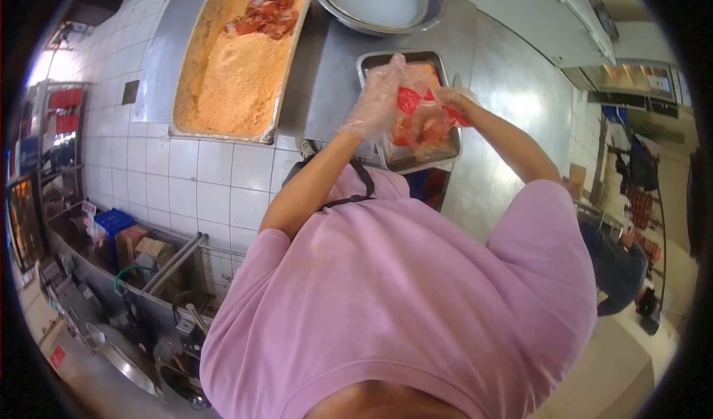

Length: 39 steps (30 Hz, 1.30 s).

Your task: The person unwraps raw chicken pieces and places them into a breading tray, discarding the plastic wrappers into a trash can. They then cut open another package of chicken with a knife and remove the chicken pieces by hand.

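A clear plastic bag with red print (420, 125) holds pieces of raw meat and lies over a small steel tray (393, 166). My left hand (381, 96), in a clear disposable glove, is closed on the left side of the bag's upper part. On the other side, my right hand (454, 101), also gloved, grips the bag near its red-printed part. Some orange material shows in the tray beyond the bag. My fingertips are partly hidden by the crumpled plastic.
Left on the steel table (327, 77) stands a large deep tray (272, 114) of orange breading powder (234, 85), with raw marinated meat (267, 14) at its far end. A steel bowl (434, 21) holding cloudy liquid sits at the back. Another person (613, 263) is at far right.
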Each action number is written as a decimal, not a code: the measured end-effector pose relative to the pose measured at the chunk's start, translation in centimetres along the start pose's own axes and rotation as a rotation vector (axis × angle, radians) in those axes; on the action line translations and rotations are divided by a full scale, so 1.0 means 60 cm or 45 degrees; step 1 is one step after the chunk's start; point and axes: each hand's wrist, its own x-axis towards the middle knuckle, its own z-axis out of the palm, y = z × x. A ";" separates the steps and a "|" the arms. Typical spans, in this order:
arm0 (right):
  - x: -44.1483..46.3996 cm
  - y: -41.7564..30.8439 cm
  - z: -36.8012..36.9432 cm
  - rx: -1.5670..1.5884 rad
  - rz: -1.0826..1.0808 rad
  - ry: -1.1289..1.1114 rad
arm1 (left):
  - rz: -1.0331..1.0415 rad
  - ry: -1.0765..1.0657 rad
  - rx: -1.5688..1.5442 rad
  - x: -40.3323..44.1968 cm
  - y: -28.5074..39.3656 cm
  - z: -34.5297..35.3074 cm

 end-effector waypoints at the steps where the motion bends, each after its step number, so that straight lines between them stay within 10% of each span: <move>1: -0.005 -0.001 -0.010 0.034 -0.010 -0.008 | -0.019 -0.025 -0.027 0.004 0.000 -0.005; 5: -0.021 -0.021 -0.043 0.174 -0.042 -0.055 | 0.208 -0.222 -0.175 0.038 -0.064 -0.014; 9: -0.036 -0.046 -0.078 0.295 -0.074 -0.130 | 0.507 -0.423 0.792 0.030 -0.120 -0.039; 10: -0.039 -0.052 -0.084 0.323 -0.079 -0.153 | 0.110 -0.501 0.586 0.025 -0.115 -0.029; 16: -0.062 -0.078 -0.118 0.508 -0.092 -0.231 | 0.278 -0.355 0.695 0.046 -0.149 -0.034; 22: -0.102 -0.048 -0.155 0.824 -0.031 -0.029 | 0.204 -0.168 0.450 0.074 -0.163 -0.062; 28: -0.162 -0.063 -0.220 1.119 -0.027 0.020 | -0.128 -0.010 -0.941 0.113 -0.195 -0.030; 39: -0.319 -0.275 -0.339 1.353 0.520 0.157 | -0.256 0.155 -1.145 0.176 -0.221 0.023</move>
